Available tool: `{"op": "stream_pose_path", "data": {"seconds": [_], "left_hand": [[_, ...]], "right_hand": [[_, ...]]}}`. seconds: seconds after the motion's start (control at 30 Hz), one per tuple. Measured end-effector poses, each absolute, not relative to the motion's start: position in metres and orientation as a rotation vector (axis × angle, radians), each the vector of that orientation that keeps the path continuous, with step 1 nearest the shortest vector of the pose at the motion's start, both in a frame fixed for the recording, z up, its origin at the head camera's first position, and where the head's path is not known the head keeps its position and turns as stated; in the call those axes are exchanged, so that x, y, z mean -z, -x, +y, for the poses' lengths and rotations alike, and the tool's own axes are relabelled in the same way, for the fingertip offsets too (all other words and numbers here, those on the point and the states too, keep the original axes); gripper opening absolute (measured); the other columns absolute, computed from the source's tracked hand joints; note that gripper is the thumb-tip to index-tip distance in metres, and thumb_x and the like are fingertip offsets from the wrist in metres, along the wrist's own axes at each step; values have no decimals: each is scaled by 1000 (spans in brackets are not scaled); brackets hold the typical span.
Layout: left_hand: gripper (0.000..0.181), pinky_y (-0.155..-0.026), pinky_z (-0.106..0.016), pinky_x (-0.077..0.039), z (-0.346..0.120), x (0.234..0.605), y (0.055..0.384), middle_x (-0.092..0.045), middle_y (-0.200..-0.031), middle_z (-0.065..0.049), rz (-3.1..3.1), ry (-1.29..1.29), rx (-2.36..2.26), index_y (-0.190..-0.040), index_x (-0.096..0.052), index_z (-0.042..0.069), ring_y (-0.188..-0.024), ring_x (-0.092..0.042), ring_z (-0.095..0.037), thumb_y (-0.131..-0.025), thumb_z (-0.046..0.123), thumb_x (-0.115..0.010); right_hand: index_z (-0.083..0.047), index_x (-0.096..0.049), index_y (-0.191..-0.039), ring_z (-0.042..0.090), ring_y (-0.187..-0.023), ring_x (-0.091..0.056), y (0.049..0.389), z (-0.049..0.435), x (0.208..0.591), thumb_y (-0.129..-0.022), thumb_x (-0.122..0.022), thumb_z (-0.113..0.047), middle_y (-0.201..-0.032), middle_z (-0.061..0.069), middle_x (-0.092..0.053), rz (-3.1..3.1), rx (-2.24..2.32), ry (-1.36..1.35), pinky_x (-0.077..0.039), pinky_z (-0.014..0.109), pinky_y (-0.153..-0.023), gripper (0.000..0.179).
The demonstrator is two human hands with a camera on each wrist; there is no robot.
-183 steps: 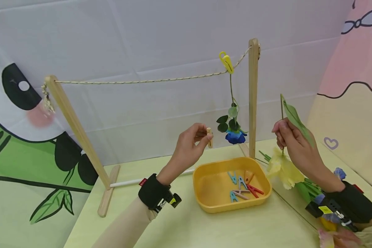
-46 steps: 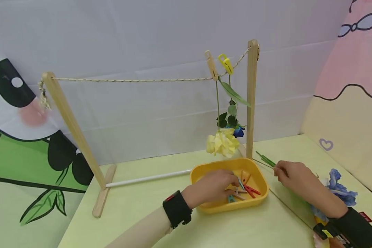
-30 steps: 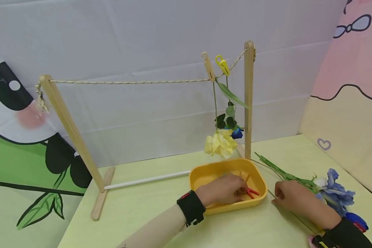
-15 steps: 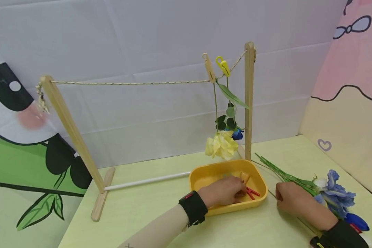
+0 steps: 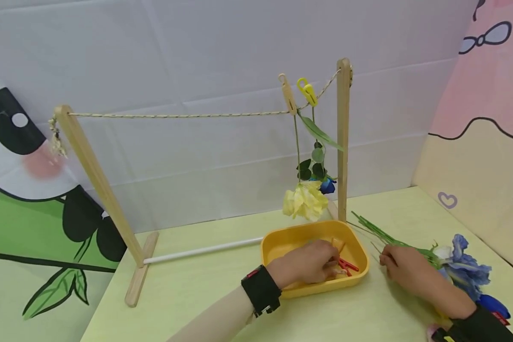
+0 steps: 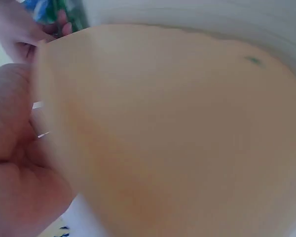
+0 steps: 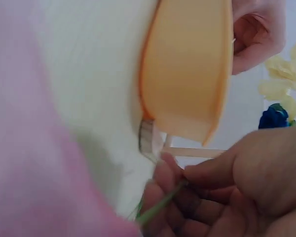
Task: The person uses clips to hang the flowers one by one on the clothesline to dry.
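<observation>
My left hand (image 5: pixel 309 261) reaches into the yellow plastic basket (image 5: pixel 278 289). Its curled fingers seem to pinch a pale clothespin (image 5: pixel 341 272), mostly hidden by the hand; the basket wall blocks it in the left wrist view. A red clothespin (image 5: pixel 348 264) and an orange one (image 5: pixel 337 243) lie close by. To the basket's right, my right hand (image 5: pixel 410 268) pinches the green stem (image 7: pixel 163 205) of a pink flower (image 7: pixel 44 148), whose petals blur large in the right wrist view. From the rope (image 5: pixel 175 115) hang a yellow flower (image 5: pixel 305 202) and a blue rose (image 5: pixel 327 185), clipped by beige (image 5: pixel 288 95) and yellow (image 5: pixel 308 92) clothespins.
Wooden posts (image 5: pixel 343 142) hold the rope at both ends. A white rod (image 5: pixel 203 249) runs low between their feet. Several green stems (image 5: pixel 376 229) and blue-violet flowers (image 5: pixel 466 266) lie at the right, with a dark blue bloom (image 5: pixel 493 305) by the right wrist.
Since the oldest frame, the yellow flower was hung on the rope with the beige clothespin. My left hand has gone into the basket; my right has left the green stems and taken the pink flower's stem.
</observation>
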State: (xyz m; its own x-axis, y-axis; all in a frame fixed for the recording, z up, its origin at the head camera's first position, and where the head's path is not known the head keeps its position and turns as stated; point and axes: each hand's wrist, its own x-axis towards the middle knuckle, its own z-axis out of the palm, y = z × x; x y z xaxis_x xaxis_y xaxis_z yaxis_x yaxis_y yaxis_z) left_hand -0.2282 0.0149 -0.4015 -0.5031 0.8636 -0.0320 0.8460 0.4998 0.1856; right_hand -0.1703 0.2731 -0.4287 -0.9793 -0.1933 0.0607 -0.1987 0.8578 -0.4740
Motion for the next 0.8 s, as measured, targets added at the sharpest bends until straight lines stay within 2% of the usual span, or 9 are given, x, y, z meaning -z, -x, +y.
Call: {"op": "stream_pose_path", "data": {"seconds": [0.23,0.33,0.47,0.57,0.67,0.8], "left_hand": [[14,-76,-12,-42,6,380,225,-63,-94,2,2655,-1539,-375,-107,-68,8,-82,-52,-8,-99,19,-71],[16,-77,-11,-43,1,372,222,-64,-96,1,2663,-1551,-443,-110,-69,7,-84,-54,-8,-99,18,-71],[9,-69,-12,-42,-5,362,221,-59,-87,2,2646,-1545,-610,-99,-66,9,-80,-54,-8,-100,17,-70],[8,-70,-12,-46,-11,356,220,-60,-86,3,2645,-1566,-697,-98,-66,10,-79,-57,-4,-99,16,-70],[9,-77,-13,-51,-18,351,218,-66,-93,4,2651,-1608,-753,-105,-70,9,-83,-61,-2,-99,15,-71],[17,-82,-13,-52,-28,341,213,-70,-101,2,2629,-1599,-870,-114,-70,8,-89,-64,-2,-100,17,-69]], "right_hand": [[-4,-66,-101,14,-51,-49,160,267,407,-105,-45,-2,-70,-1,-49,-2958,-878,-323,-42,27,-51,22],[-5,-64,-101,14,-51,-49,157,263,397,-106,-43,-2,-73,-1,-50,-2941,-973,-349,-44,27,-50,22],[-6,-61,-100,13,-53,-51,153,255,381,-110,-42,-6,-74,1,-54,-2850,-1163,-421,-48,27,-49,21],[-4,-59,-103,15,-54,-53,152,249,371,-112,-41,-11,-75,4,-56,-2747,-1315,-490,-51,28,-49,21],[-2,-60,-108,17,-54,-54,151,243,364,-113,-40,-15,-77,7,-56,-2669,-1402,-538,-52,29,-50,24],[-2,-63,-108,17,-57,-56,152,236,355,-113,-42,-17,-77,8,-58,-2640,-1405,-578,-54,30,-53,26]]}}
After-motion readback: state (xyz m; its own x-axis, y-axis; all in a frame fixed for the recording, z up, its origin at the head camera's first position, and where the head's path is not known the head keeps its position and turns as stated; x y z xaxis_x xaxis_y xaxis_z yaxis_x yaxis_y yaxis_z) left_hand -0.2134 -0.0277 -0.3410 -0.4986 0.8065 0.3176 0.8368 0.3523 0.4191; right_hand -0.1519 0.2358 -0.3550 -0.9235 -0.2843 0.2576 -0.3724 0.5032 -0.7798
